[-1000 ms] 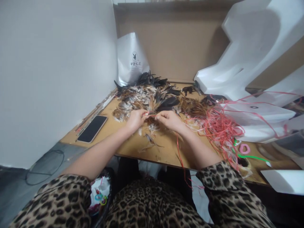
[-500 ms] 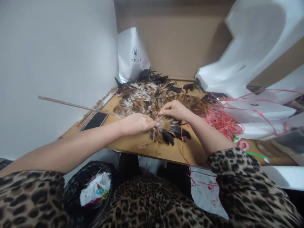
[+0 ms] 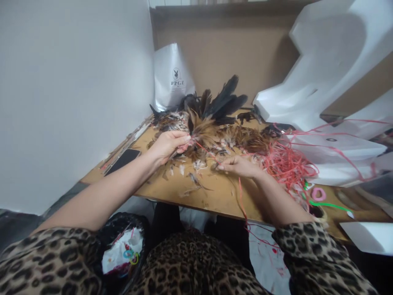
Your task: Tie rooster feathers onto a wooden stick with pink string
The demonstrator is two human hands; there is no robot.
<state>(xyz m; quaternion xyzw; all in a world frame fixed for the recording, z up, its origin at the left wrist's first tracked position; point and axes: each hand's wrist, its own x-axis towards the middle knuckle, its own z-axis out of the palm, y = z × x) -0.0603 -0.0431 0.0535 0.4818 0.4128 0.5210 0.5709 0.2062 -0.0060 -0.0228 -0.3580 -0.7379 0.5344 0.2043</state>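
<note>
My left hand (image 3: 168, 146) is closed around the base of a bunch of brown and black feathers (image 3: 211, 110), which stands up fanned toward the back wall. A thin red string (image 3: 206, 152) runs taut from that base to my right hand (image 3: 238, 165), which pinches it low over the wooden table (image 3: 215, 192). Behind both hands a heap of loose feathers (image 3: 245, 139) covers the table.
A tangle of red string (image 3: 285, 164) lies right of the feathers. A phone (image 3: 123, 160) sits at the table's left edge by the white wall. A white bag (image 3: 173, 78) stands at the back; white foam pieces (image 3: 322, 69) fill the right. A bin (image 3: 123, 250) is below.
The feather bunch, lying low with its tips toward me half a second ago, now stands up pointing away. My right hand dropped down and pulled the string out from the base.
</note>
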